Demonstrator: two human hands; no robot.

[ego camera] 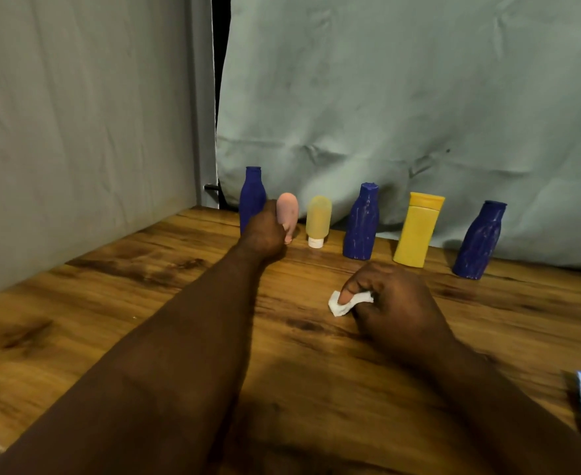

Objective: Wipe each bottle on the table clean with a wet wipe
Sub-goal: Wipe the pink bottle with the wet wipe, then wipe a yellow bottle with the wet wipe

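Head view: left hand (265,231) grips half-hidden pink bottle (289,210); right hand (392,303) pinches crumpled wipe (338,305).

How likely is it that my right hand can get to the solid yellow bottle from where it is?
Probably yes. The right hand, pinching the wipe, rests just in front of the solid yellow bottle, with only bare table between them.

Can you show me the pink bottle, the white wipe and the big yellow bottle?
pink bottle (289,207): head view, its rounded upper body.
white wipe (337,306): head view, its loose lower-left corner.
big yellow bottle (416,234): head view, middle of its body.
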